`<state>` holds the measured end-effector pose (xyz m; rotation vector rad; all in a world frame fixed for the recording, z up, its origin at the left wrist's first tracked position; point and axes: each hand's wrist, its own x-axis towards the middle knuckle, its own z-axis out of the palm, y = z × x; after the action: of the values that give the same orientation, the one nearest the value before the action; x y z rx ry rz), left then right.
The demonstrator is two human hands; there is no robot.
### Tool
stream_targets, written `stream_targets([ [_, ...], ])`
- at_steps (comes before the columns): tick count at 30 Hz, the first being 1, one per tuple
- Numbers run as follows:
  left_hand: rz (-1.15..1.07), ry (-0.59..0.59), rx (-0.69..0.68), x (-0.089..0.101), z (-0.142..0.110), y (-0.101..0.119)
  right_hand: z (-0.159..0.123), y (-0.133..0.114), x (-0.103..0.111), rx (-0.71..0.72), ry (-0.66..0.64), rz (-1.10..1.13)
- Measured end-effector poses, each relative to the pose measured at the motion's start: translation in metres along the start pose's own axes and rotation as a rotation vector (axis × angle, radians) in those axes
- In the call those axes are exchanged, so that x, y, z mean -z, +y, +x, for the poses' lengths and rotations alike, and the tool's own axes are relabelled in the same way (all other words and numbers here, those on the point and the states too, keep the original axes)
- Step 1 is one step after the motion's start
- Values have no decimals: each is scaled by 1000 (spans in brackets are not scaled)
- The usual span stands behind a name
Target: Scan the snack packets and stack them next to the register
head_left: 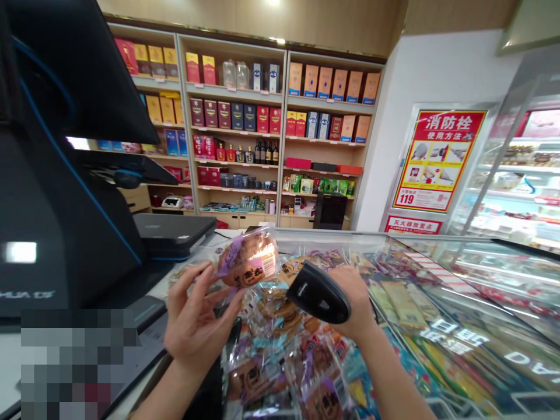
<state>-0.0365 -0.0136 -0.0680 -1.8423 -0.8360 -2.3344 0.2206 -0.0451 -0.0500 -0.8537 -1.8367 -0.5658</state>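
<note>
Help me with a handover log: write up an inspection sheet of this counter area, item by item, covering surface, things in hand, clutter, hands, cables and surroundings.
Surface: glass-topped counter, partly hidden by packets.
Things in hand: clear packet of brown baked goods, barcode label showing; black handheld scanner.
Clutter: heaped snack packets below and between the hands.
Hands: left hand grips the clear packet; right hand grips the scanner.
Cables: thin dark line by the right wrist, perhaps the scanner's cord; its route is hidden.
Surroundings: dark screen at left, shelves of boxed goods behind, red-and-yellow fire poster at right.
</note>
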Motion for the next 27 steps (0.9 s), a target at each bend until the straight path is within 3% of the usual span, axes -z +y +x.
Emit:
stream_targets([
  [3,-15,-14,55,0,0,1,-2,1,-2,-6,30,-3],
  [5,-17,-9,58,0,-1,3,-7,7,-3,-32,137,-24],
  [8,-12,-60,-68,1,-8,11,-18,21,-8,-180,348,-34],
  [11,8,-235,-261,0,-21,26,-28,36,-14,-461,506,30],
  [15,-58,-585,-373,-9,-41,41,-26,44,-19,-627,674,82],
  [17,-102,-749,-372,-16,-48,41,-22,44,-18,-653,701,70],
  [19,-87,-842,-367,-23,-52,41,-21,43,-18,-662,689,78],
  [23,-52,-853,-414,-24,-50,44,-27,44,-19,-647,599,86],
  [27,-167,-806,-535,-6,-41,51,-37,48,-22,-609,510,10],
])
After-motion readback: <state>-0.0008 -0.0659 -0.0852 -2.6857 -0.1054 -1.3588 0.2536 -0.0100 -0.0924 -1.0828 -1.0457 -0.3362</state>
